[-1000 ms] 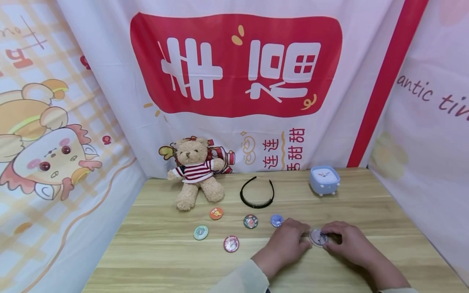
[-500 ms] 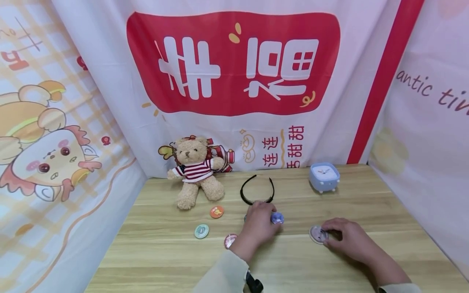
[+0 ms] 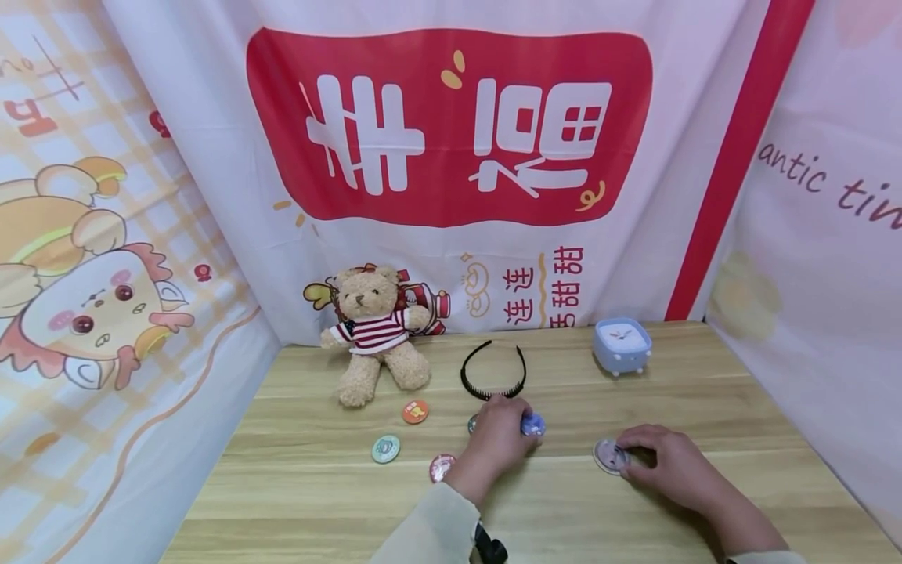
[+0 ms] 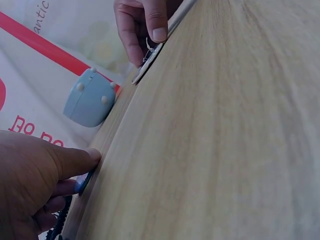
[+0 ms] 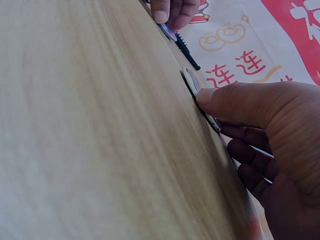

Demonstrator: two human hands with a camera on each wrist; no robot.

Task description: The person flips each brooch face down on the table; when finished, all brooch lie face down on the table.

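Note:
In the head view, my left hand (image 3: 496, 442) is at the middle of the table, thumb and fingers pinching the edge of a round blue pin badge (image 3: 534, 424). The same badge shows edge-on between thumb and fingers in the left wrist view. Farther right, my right hand (image 3: 669, 468) grips a round grey pin badge (image 3: 607, 456) by its right edge, with the badge low over the wood. A dark pin badge (image 3: 472, 424) peeks out from behind the left hand, mostly hidden. The left forearm partly overlaps a pink-red badge (image 3: 441, 467).
An orange badge (image 3: 415, 411) and a mint green badge (image 3: 385, 449) lie to the left. Behind the left hand is a black toothed headband (image 3: 464, 376). A teddy bear (image 3: 377, 330) sits against the back cloth, and a blue clock (image 3: 623, 347) stands back right.
My left hand has left the grey badge and moved left to the blue one, covering most of the dark badge. The right hand has stayed on the grey badge.

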